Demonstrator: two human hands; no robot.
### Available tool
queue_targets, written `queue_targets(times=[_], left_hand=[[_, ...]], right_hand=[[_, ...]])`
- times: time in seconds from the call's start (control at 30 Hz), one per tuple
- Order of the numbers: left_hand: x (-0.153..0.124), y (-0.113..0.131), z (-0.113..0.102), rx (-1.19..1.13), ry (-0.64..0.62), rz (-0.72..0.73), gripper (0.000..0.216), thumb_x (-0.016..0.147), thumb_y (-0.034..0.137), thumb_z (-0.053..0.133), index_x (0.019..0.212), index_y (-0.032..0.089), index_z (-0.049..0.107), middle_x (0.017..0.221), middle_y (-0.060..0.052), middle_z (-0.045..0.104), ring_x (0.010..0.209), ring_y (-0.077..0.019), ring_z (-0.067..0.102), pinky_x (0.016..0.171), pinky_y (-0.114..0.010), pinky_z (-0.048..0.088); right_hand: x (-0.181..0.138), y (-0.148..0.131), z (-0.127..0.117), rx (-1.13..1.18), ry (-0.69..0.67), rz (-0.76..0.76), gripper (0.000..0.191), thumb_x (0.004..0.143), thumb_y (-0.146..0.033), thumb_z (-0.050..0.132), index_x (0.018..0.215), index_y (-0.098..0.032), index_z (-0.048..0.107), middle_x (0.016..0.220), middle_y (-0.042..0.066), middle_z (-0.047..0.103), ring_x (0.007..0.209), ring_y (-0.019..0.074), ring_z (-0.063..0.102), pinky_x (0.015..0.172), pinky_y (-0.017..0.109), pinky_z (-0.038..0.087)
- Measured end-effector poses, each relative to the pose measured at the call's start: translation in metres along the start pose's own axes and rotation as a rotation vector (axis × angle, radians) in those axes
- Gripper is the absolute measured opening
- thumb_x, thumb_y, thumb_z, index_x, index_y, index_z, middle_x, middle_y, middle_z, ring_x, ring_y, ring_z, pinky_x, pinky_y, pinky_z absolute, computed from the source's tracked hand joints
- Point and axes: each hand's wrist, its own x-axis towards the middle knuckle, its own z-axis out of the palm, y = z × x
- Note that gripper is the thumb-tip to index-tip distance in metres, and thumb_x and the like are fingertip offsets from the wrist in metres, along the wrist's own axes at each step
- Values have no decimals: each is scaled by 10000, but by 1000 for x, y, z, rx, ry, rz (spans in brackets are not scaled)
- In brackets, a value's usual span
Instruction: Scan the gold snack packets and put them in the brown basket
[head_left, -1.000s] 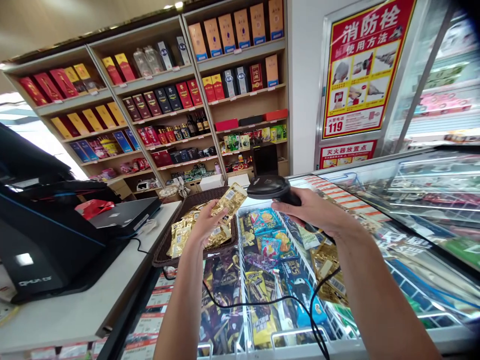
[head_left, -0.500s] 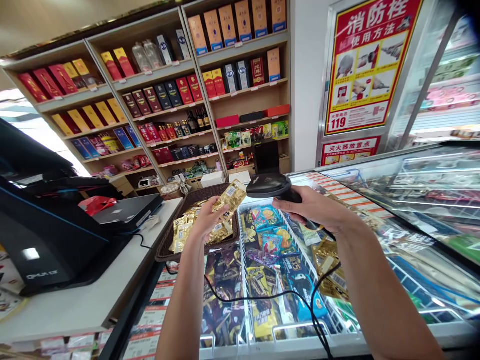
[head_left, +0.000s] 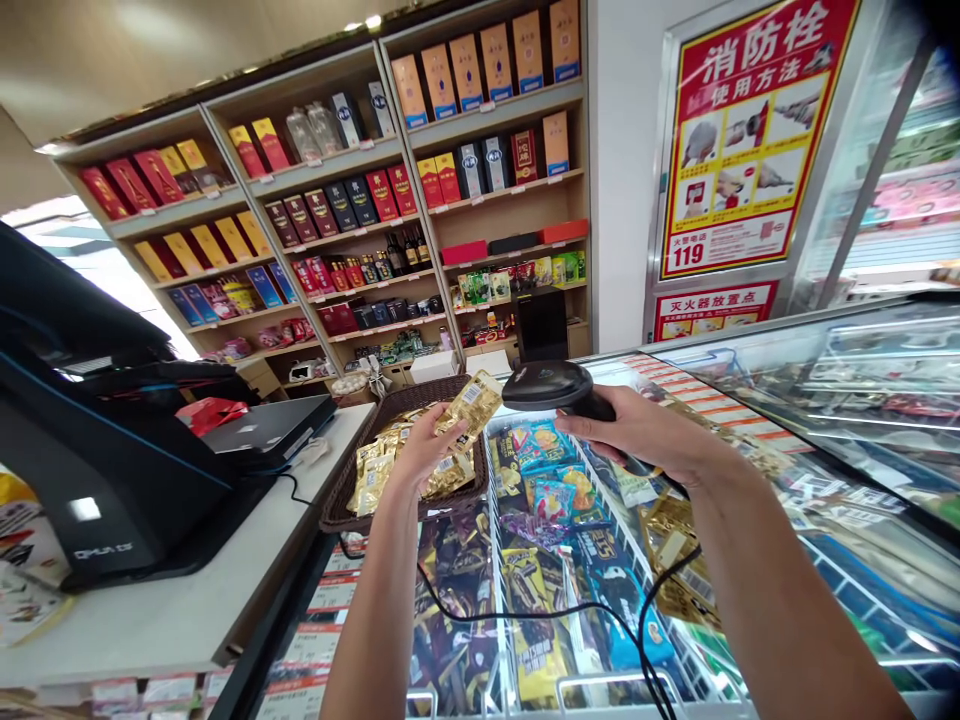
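My left hand [head_left: 427, 445] grips a small gold packet [head_left: 478, 400] by its lower end, its barcode label facing up. In my right hand [head_left: 630, 430] is a black barcode scanner [head_left: 551, 388], held by the handle with its head towards the packet, a small gap between them. The scanner's black cable [head_left: 525, 617] hangs down and loops in front of me. Below my left hand, a brown woven basket [head_left: 341, 500] holds several more gold packets [head_left: 375, 480].
Beneath my arms lies a glass-topped freezer with bagged goods in white wire baskets [head_left: 496, 560]. To the left, a black checkout machine [head_left: 112, 480] stands on a white counter [head_left: 172, 610]. Shelves of boxed bottles [head_left: 337, 205] and a red fire-hydrant poster [head_left: 750, 150] are behind.
The view has shifted slightly, so everything sits a little lower and further right. Both hands still hold the packet and the scanner in nearly the same positions.
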Motion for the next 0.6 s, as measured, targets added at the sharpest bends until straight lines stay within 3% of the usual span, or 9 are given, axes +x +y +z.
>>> queue_targets(times=[0.17, 0.3, 0.47, 0.6], left_hand=[[4, -10, 0, 2, 3, -7, 518, 723, 533, 752, 1107, 200, 654, 1153, -76, 700, 989, -227, 653, 739, -274, 516], [13, -27, -6, 94, 22, -103, 465, 760, 412, 733, 1169, 209, 645, 1204, -93, 697, 1008, -234, 665, 751, -277, 522], [31, -60, -27, 242, 218, -244, 439, 828, 253, 651, 1258, 179, 604, 1274, -141, 682, 1122, -262, 661, 871, -312, 515], [41, -80, -50, 347, 393, -255, 601, 908, 326, 595, 1462, 150, 444, 1510, -211, 509, 1349, -300, 539, 1022, -373, 464]], right_hand=[[-2, -3, 1, -10, 47, 14, 523, 754, -688, 729, 845, -190, 593, 529, -55, 468, 470, 92, 374, 454, 249, 248], [-2, -1, -1, -58, 82, 26, 509, 754, -674, 732, 824, -194, 577, 532, -49, 486, 468, 96, 392, 448, 247, 262], [1, 6, -6, -130, 191, 44, 470, 797, -651, 705, 784, -207, 551, 509, -46, 484, 462, 106, 405, 448, 250, 267], [1, 9, -11, -133, 252, 35, 451, 809, -634, 696, 757, -211, 550, 486, -41, 482, 442, 113, 413, 445, 257, 286]])
